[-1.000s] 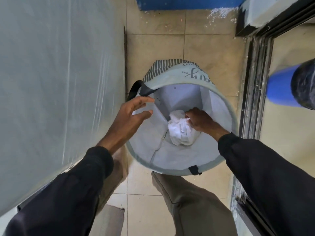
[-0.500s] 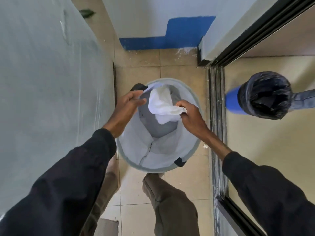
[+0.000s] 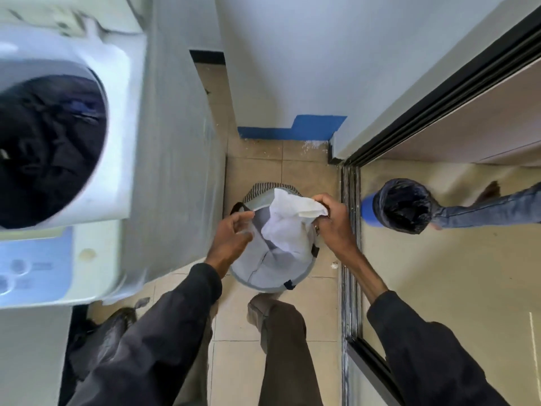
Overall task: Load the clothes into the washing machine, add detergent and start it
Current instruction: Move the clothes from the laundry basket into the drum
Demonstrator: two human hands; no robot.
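Now, R hand [image 3: 333, 221]: grip clamped on white cloth [image 3: 288, 221], held over basket [image 3: 263, 284].
L hand [image 3: 231, 238]: grip apart, fingers loose by basket's left rim.
Washer [image 3: 117, 148]: far left, dark clothes [image 3: 49, 148] in drum.

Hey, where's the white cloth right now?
In the head view, near the centre, the white cloth hangs from the right hand, which grips it over the mouth of the laundry basket. The washing machine is off to the left.
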